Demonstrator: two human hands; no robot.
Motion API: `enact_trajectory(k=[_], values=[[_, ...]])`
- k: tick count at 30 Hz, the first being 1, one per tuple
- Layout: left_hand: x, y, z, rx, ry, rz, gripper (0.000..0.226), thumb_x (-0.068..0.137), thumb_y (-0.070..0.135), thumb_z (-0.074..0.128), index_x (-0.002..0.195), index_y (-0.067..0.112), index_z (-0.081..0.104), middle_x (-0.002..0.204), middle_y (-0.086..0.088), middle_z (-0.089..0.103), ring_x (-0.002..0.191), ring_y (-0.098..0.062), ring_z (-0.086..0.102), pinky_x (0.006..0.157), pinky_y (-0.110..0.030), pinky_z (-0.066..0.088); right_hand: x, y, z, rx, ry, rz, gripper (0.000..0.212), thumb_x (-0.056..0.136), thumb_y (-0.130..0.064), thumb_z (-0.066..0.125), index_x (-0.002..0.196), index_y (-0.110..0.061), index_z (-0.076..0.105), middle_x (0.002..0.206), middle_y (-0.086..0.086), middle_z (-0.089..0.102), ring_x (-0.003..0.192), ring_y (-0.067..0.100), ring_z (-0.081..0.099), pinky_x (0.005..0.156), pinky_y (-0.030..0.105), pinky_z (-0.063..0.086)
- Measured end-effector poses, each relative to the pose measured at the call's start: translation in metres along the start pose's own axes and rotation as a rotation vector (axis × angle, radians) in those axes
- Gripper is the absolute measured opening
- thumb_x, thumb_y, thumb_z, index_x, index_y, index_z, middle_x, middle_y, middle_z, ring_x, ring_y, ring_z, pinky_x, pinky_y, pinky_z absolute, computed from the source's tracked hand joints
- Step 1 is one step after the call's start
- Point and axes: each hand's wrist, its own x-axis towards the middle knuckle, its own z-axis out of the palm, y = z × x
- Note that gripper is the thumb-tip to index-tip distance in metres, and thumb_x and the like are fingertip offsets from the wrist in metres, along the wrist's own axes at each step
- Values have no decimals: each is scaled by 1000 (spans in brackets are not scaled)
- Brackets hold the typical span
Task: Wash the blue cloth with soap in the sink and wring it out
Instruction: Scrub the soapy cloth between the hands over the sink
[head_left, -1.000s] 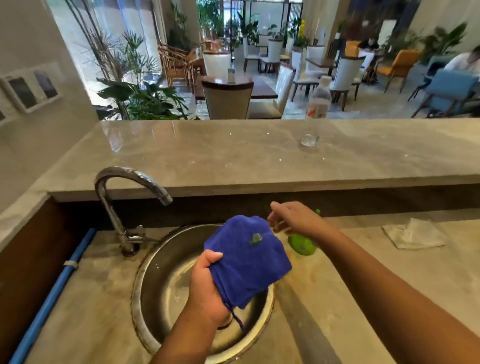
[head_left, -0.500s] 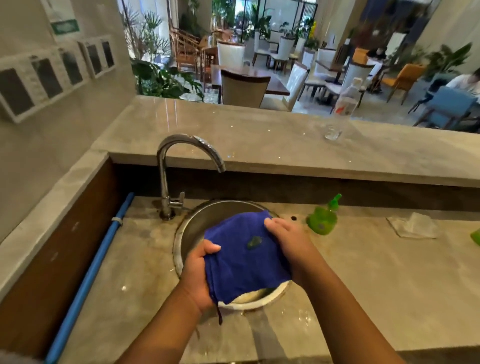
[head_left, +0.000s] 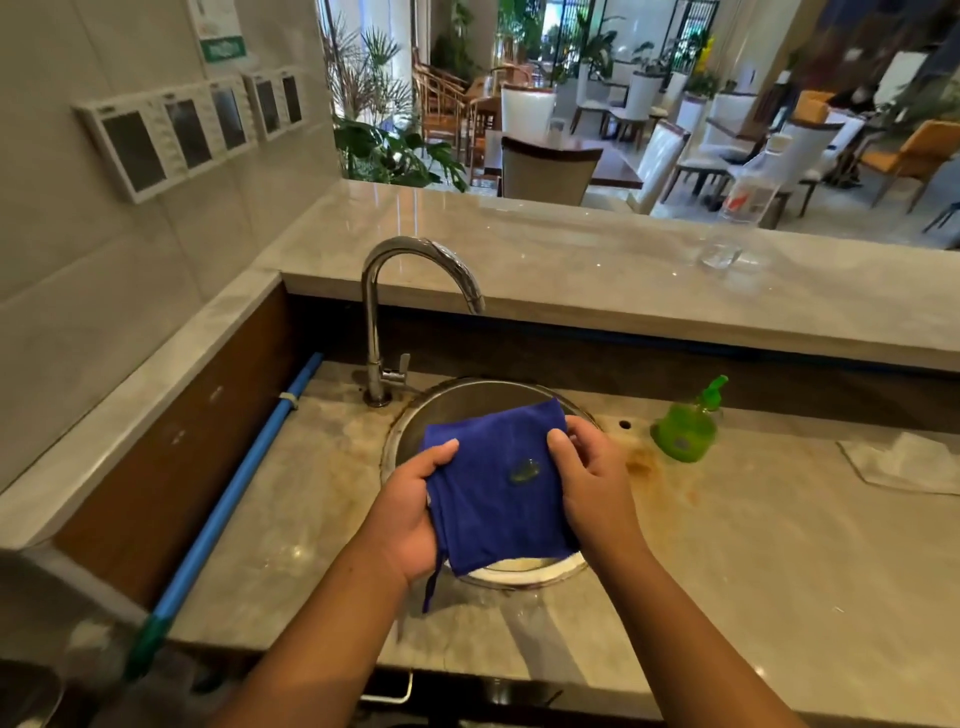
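The blue cloth (head_left: 493, 488) is spread flat over the round steel sink (head_left: 462, 402), with a small green blob of soap (head_left: 524, 473) near its middle. My left hand (head_left: 415, 506) grips the cloth's left edge, thumb on top. On the right edge my right hand (head_left: 592, 483) holds it, fingers curled over the top. A green soap pump bottle (head_left: 685, 423) stands on the counter right of the sink. The chrome tap (head_left: 395, 312) arches over the sink's back left; no water is visible.
A white crumpled cloth (head_left: 904, 462) lies on the counter at far right. A clear bottle (head_left: 748, 192) and a glass (head_left: 719, 254) stand on the raised ledge behind. A blue pipe (head_left: 234, 493) runs along the left wall.
My right hand left the soap bottle and took hold of the cloth's right edge. The view pulled back and swung left.
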Motion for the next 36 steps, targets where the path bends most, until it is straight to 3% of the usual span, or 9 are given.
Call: enact_trajectory(k=[6, 10, 13, 18, 21, 26, 29, 32, 36], values=[[-8, -4, 26, -4, 1, 53, 39, 98, 41, 53, 121, 13, 69, 112, -14, 76, 106, -34, 69, 86, -48, 51, -12, -22, 9, -58, 19, -283, 16, 101, -20, 54, 107, -25, 68, 86, -14, 70, 83, 6, 67, 67, 18, 53], [-8, -16, 42, -74, -77, 17, 56, 97, 53, 48, 128, 11, 68, 129, -14, 69, 121, -30, 65, 100, -44, 48, -23, -28, 33, -154, 74, -369, 21, 96, -35, 51, 111, -35, 66, 87, -19, 69, 82, 4, 67, 70, 25, 57], [-9, -19, 47, -153, -70, 40, 50, 99, 47, 49, 127, 11, 69, 126, -14, 71, 119, -29, 66, 102, -42, 49, -13, -22, 35, -187, 134, -380, 20, 98, -28, 54, 108, -36, 69, 82, -17, 70, 78, 3, 67, 66, 30, 56], [-7, -13, 50, -130, -58, 36, 39, 101, 36, 49, 126, 12, 68, 118, -14, 74, 114, -30, 67, 88, -44, 54, 9, -20, 34, -258, 154, -374, 20, 99, -20, 55, 107, -25, 72, 84, -14, 71, 79, 0, 65, 66, 12, 50], [-7, -14, 50, -106, -103, 9, 40, 101, 34, 47, 129, 10, 63, 122, -17, 72, 118, -34, 65, 93, -46, 52, 30, -16, 25, -177, 191, -209, 19, 100, -18, 54, 96, -22, 72, 80, -12, 69, 77, -1, 62, 63, 9, 44], [-5, 2, 39, -94, -127, 44, 37, 100, 34, 49, 124, 9, 63, 116, -16, 75, 108, -36, 69, 93, -50, 52, 43, -7, -2, 34, 154, -51, 20, 101, -22, 53, 97, -22, 73, 82, -3, 72, 76, 8, 66, 69, 31, 52], [0, 16, 35, -80, -82, 37, 39, 100, 37, 48, 118, 7, 66, 107, -19, 77, 102, -37, 69, 84, -50, 51, 24, -16, -7, 21, 116, -160, 19, 100, -17, 54, 100, -23, 72, 84, -6, 73, 83, 10, 68, 73, 29, 57], [3, 12, 41, -122, -88, -8, 50, 101, 45, 45, 123, 7, 69, 119, -18, 73, 111, -34, 67, 94, -49, 49, -2, -25, 13, -135, 27, -362, 20, 99, -13, 56, 108, -22, 71, 87, -12, 72, 83, 3, 68, 68, 13, 52], [0, -9, 55, -90, -124, 24, 52, 101, 50, 44, 124, 12, 70, 122, -13, 73, 115, -27, 68, 100, -42, 50, 4, -31, 36, -224, 153, -380, 18, 98, -18, 56, 105, -26, 71, 82, -18, 69, 78, -1, 66, 65, 11, 49]])
